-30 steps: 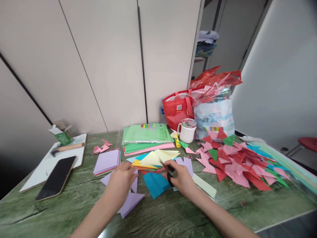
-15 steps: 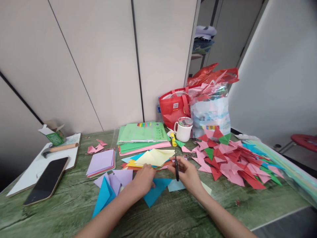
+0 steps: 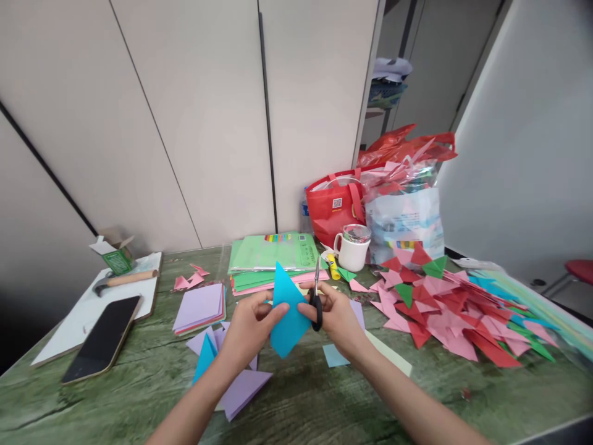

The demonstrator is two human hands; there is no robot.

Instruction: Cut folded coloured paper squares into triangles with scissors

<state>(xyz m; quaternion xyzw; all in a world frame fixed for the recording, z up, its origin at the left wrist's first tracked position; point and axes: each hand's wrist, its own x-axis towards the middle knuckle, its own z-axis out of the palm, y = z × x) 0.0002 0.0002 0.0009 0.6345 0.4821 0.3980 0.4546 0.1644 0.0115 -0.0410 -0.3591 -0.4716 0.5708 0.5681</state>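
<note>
A blue folded paper (image 3: pixel 288 321) is held up above the table, pinched at its left side by my left hand (image 3: pixel 252 321). My right hand (image 3: pixel 334 314) grips scissors (image 3: pixel 317 303) with black handles, their blades pointing up. The thumb of that hand also touches the paper's right edge. Below my left forearm lie purple folded papers (image 3: pixel 243 390) and another blue folded piece (image 3: pixel 204 358). A light blue paper scrap (image 3: pixel 334 355) and a pale yellow-green sheet (image 3: pixel 391 352) rest beside and under my right wrist.
A heap of pink, red and green folded papers (image 3: pixel 454 309) spreads at the right. Behind stand a white mug (image 3: pixel 353 252), a red bag (image 3: pixel 331 213) and green paper packs (image 3: pixel 273 253). A purple square stack (image 3: pixel 200 307), a phone (image 3: pixel 104 337) and a hammer (image 3: pixel 125 279) lie left.
My left hand has lifted a blue folded paper off the table, and my right hand has come to it with the scissors. A purple folded paper now lies nearer me. The view shifted slightly.
</note>
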